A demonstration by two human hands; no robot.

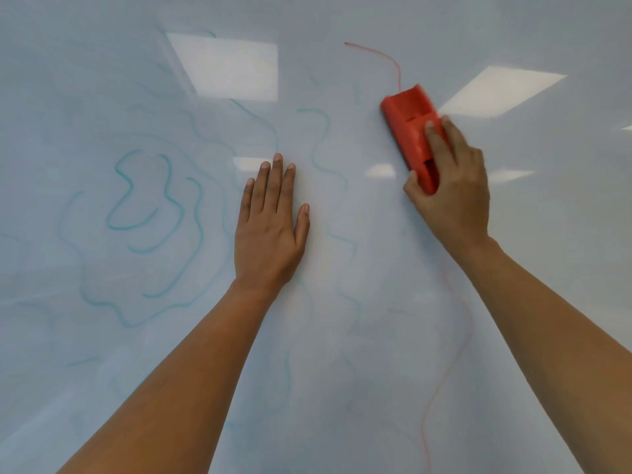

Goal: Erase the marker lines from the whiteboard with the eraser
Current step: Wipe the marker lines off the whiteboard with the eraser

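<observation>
The whiteboard fills the whole view. My right hand grips a red eraser pressed flat on the board at the upper right. A red marker line curves from above down to the eraser's top edge, and a fainter red line runs down the board below my right hand. Teal wavy marker lines cover the left and middle, some bright, some smeared faint. My left hand lies flat on the board at the centre, fingers together and extended, holding nothing.
Bright reflections of ceiling lights show on the glossy board at the upper left and upper right. No board edge or other object is in view.
</observation>
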